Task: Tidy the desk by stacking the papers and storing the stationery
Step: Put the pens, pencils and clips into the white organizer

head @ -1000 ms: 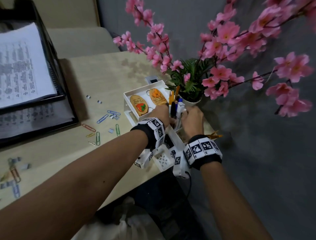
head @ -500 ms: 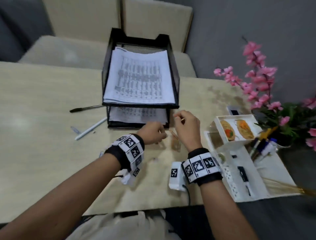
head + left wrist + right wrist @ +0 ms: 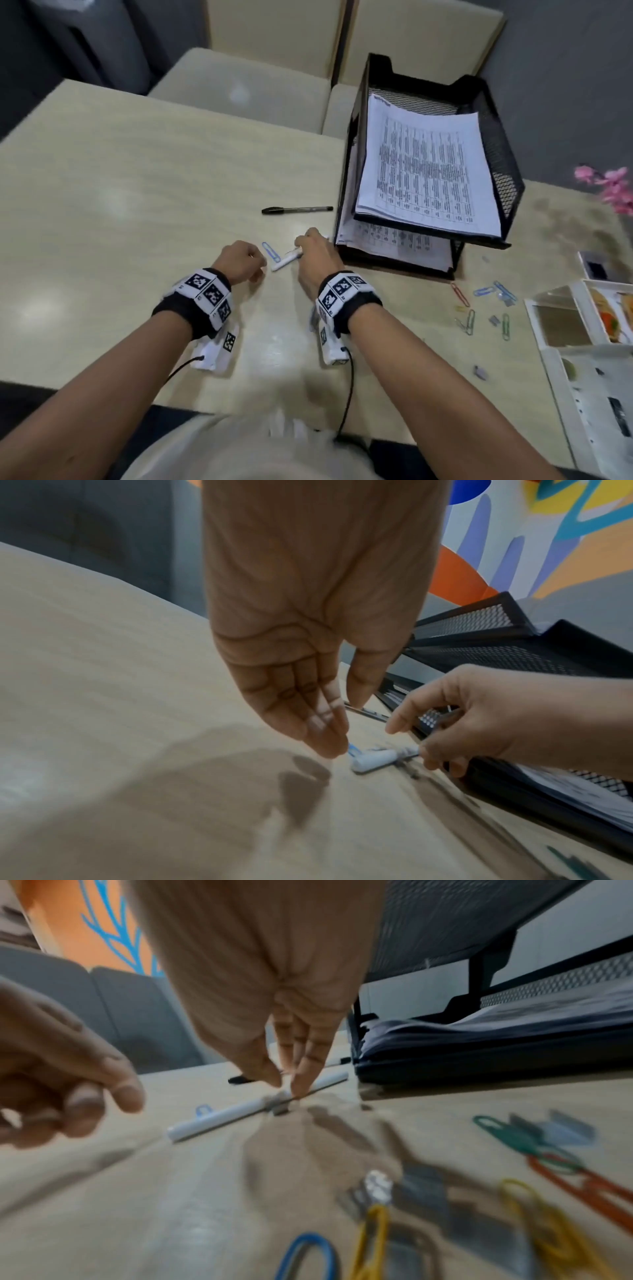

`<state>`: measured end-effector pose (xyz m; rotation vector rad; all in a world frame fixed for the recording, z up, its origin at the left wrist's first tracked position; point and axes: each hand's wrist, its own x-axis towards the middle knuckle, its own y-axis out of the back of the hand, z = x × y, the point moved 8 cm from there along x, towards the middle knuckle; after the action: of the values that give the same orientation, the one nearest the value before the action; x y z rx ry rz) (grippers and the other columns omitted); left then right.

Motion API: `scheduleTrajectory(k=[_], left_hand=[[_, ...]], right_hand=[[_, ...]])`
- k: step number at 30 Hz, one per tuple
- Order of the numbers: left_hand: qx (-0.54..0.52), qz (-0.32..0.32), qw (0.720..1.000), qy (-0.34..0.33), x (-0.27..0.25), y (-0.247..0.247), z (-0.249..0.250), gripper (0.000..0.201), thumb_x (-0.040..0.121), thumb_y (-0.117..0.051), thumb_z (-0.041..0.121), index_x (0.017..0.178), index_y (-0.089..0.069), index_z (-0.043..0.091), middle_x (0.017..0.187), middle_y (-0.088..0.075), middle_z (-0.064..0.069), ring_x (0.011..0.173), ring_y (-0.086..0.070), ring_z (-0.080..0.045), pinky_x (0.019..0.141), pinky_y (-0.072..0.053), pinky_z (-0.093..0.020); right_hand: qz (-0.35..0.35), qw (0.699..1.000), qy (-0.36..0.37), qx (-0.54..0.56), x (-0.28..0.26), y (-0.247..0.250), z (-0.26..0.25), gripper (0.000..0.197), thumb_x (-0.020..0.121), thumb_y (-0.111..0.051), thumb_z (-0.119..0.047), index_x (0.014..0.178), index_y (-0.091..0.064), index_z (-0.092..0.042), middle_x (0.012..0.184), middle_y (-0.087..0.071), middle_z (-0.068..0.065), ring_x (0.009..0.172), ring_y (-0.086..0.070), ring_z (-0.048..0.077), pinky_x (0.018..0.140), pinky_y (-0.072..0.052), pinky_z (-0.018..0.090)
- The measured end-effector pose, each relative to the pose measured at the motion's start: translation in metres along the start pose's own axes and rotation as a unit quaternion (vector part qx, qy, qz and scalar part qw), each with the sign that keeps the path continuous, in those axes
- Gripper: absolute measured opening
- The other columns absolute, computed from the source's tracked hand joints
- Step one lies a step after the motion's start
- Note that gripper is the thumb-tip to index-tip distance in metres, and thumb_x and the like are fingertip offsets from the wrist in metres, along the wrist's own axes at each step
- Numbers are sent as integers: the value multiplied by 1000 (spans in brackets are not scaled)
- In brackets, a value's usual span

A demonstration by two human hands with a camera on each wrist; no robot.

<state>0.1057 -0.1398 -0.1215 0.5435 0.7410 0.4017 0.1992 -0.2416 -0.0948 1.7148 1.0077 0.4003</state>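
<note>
A white pen (image 3: pixel 287 261) lies on the desk just left of the black mesh paper tray (image 3: pixel 507 171). My right hand (image 3: pixel 302 253) is over its middle, and in the right wrist view the thumb and fingertips (image 3: pixel 301 1087) pinch the pen (image 3: pixel 219 1118), which still rests on the desk. My left hand (image 3: pixel 255 268) hovers beside the pen's near end, fingers relaxed and holding nothing, its fingertips (image 3: pixel 329 746) close to a blue paper clip (image 3: pixel 270 251). A black pen (image 3: pixel 296 209) lies farther back. Printed papers (image 3: pixel 424 171) fill both tray levels.
Several coloured paper clips (image 3: pixel 471 320) and small binder clips (image 3: pixel 494 320) are scattered right of the tray. A white desk organizer (image 3: pixel 561 359) sits at the right edge, with pink flowers (image 3: pixel 613 185) behind it. Beige chairs (image 3: pixel 239 85) stand beyond the desk.
Both hands left the organizer and pen holder at the right and moved left past the tray. The right hand has come down onto the white pen; the head view swung left.
</note>
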Motion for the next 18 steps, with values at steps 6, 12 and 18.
scheduleTrajectory(k=[6,12,18], left_hand=[[22,21,999,-29,1,23,-6,13,86,-55,8,89,-68,6,76,-64,-6,81,-56,-17,68,-38,-20],[45,-50,990,-125,3,-2,31,41,79,-70,14,115,-55,7,104,-59,-8,96,-56,-22,74,-39,-19],[46,-27,995,-86,11,0,30,18,97,-41,14,100,-56,6,112,-61,-19,94,-52,-30,65,-28,-23]], right_hand=[[-15,993,-17,-119,20,-10,9,23,87,-47,1,109,-52,-6,120,-49,13,111,-48,31,82,-45,40],[18,981,97,-170,13,15,-14,14,82,-58,-16,96,-61,-16,105,-61,1,107,-41,25,87,-33,38],[74,996,53,-16,44,47,-13,28,83,-54,0,107,-63,-12,115,-60,5,113,-41,27,93,-31,38]])
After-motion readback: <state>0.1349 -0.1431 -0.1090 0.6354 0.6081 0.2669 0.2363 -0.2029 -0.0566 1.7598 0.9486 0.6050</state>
